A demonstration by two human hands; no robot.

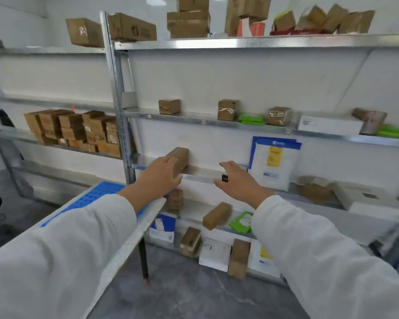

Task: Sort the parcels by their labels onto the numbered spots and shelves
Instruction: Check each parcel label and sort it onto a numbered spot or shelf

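In the head view, a brown parcel, a long taped block, is lying end-on at the left end of a metal shelf, its far end reaching back to the wall. The left hand is covering the parcel's near end, fingers over the top edge and thumb reaching under the lower corner. Motion blur is hiding whether it is clasping the parcel or only pressing on it. The right hand is hovering just beside it over the shelf lip, fingers spread and holding nothing, with a small black band sitting on one finger.

The parcel is looking stiff, boxy and light enough for one hand. Its tape is probably making the faces a little slick, so taking it across the short end, thumb below and fingers above, is likely the surest hold.
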